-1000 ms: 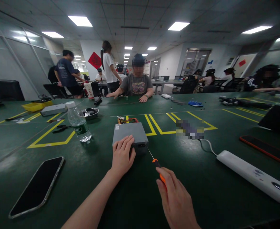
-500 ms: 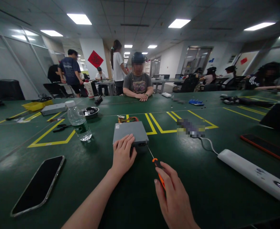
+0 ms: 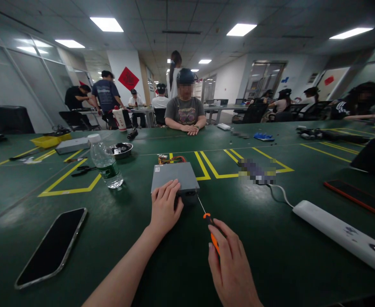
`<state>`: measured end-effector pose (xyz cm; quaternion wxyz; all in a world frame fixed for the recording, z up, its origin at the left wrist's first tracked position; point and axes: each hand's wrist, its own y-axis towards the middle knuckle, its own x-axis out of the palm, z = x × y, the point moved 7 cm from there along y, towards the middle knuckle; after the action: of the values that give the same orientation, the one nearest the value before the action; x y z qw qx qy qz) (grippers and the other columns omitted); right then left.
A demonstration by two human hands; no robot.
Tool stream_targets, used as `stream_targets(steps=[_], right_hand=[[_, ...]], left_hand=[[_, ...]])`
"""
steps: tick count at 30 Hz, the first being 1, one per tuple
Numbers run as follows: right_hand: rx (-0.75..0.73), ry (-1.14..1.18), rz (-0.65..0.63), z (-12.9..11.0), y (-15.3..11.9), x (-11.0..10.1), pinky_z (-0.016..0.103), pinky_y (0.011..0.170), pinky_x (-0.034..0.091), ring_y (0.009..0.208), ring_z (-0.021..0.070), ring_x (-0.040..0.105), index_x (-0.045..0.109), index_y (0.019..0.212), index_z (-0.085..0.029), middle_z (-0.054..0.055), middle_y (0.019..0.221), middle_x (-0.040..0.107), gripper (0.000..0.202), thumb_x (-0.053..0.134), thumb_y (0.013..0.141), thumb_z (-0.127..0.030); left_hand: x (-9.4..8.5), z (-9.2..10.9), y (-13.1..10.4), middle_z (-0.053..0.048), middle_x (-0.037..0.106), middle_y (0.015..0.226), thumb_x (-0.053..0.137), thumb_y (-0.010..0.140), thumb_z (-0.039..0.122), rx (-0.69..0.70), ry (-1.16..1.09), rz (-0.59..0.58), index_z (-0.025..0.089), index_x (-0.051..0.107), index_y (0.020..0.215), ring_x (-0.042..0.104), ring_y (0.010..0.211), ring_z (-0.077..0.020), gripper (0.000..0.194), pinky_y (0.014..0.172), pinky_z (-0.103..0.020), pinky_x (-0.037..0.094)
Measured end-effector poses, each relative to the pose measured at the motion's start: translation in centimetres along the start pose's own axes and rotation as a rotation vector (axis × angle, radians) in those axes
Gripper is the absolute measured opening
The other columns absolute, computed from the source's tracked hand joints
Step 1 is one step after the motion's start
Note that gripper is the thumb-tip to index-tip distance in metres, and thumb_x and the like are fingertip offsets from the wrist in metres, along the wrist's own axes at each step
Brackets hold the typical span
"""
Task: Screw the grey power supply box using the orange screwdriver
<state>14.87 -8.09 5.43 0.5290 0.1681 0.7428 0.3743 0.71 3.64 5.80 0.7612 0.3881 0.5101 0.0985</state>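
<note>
A grey computer power supply [image 3: 171,172] lies flat on the green table, its bundle of coloured wires [image 3: 171,159] at the far side. My left hand [image 3: 165,204] grips its near edge, fingers on top and the thumb down by the front face. In my right hand [image 3: 230,256] is an orange-and-black screwdriver [image 3: 214,242], held by the handle with the fingers along it. The thin shaft slants up and left, and its tip meets the near right corner of the power supply. Whether a screw sits under the tip is too small to tell.
A water bottle [image 3: 106,164] and a metal bowl [image 3: 123,150] stand to the left. A phone [image 3: 53,247] lies near left, a white device [image 3: 341,232] with a cable near right. Yellow tape [image 3: 68,192] marks the table [image 3: 174,273]. A person [image 3: 185,111] sits opposite.
My right hand has shifted very slightly on the screwdriver handle; the tip stays at the same corner. My left hand and the power supply keep their place. People in the background have moved.
</note>
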Motion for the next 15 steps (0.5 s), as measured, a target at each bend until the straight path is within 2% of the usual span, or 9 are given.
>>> stream_targets(steps=[3,8,12,15], right_hand=[[-0.028,-0.011,0.03,-0.2,0.0,-0.1,0.035,0.077,0.049,0.095,0.0206,0.059,0.051,0.114,-0.016,0.012,0.107,0.06,0.028,0.036,0.091,-0.021],[0.035,0.009,0.048,0.9,0.2,-0.3,0.031,0.066,0.05,0.076,0.0178,0.061,0.053,0.107,-0.015,0.009,0.089,0.063,0.026,0.035,0.093,-0.027],[0.017,-0.026,0.005,0.4,-0.2,0.2,0.037,0.074,0.05,0.096,0.0232,0.057,0.051,0.111,-0.012,0.015,0.109,0.057,0.031,0.033,0.092,-0.028],[-0.026,-0.033,0.027,-0.2,-0.3,0.3,0.037,0.078,0.049,0.101,0.0229,0.055,0.049,0.114,-0.011,0.016,0.11,0.057,0.03,0.033,0.091,-0.021]], left_hand=[[-0.1,0.1,0.0,-0.005,0.054,0.126,0.047,0.081,0.02,0.009,0.013,0.014,0.022,0.049,0.116,0.046,0.117,-0.0224,0.035,0.095,-0.041,0.031],[-0.1,0.1,0.1,-0.006,0.055,0.124,0.048,0.081,0.02,0.012,0.013,0.028,0.021,0.05,0.116,0.046,0.116,-0.0232,0.035,0.094,-0.041,0.031],[-0.1,0.1,0.1,-0.006,0.055,0.124,0.048,0.081,0.02,0.013,0.016,0.031,0.022,0.05,0.116,0.047,0.116,-0.0231,0.035,0.094,-0.042,0.031],[-0.1,0.1,0.1,-0.005,0.054,0.125,0.047,0.082,0.021,0.01,0.026,0.025,0.022,0.05,0.115,0.046,0.116,-0.0222,0.034,0.095,-0.041,0.03]])
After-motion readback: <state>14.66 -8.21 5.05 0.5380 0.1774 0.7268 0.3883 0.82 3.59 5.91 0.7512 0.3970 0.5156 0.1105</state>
